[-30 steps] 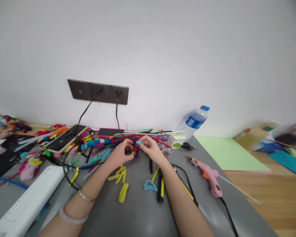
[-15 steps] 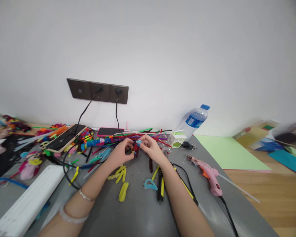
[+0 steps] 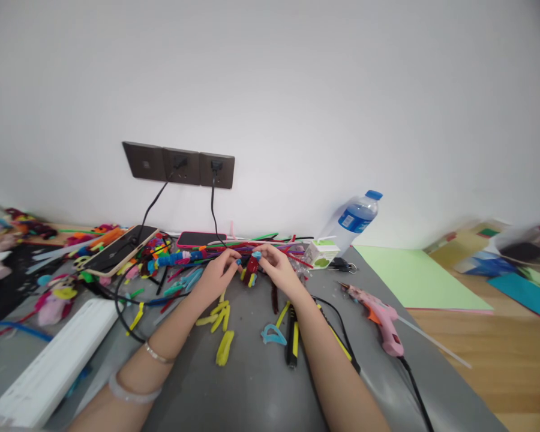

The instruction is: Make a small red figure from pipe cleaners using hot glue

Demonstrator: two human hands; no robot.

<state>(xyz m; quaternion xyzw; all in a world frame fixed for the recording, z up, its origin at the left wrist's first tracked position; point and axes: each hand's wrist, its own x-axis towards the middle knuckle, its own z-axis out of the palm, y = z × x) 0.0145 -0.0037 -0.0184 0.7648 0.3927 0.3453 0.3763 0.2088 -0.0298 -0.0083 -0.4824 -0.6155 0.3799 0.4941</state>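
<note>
Aslant, dark-red fuzzy piece (image 3: 253, 268) in right fingers (image 3: 269, 251), yellow end (image 3: 252, 280) nearward.

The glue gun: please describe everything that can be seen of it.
The glue gun looks plastic, pink with an orange trigger. It lies on its side on the grey table, nozzle pointing away leftward. A whitish stick juts from its back past the table's edge; a black cord leaves the handle. Nobody holds it.

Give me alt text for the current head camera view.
The right hand holds a small red and yellow craft piece, the left hand close beside it, over a gray table. Yellow strips lie nearer the viewer, a pink glue gun to the right, a blue-capped bottle by the wall.
</note>
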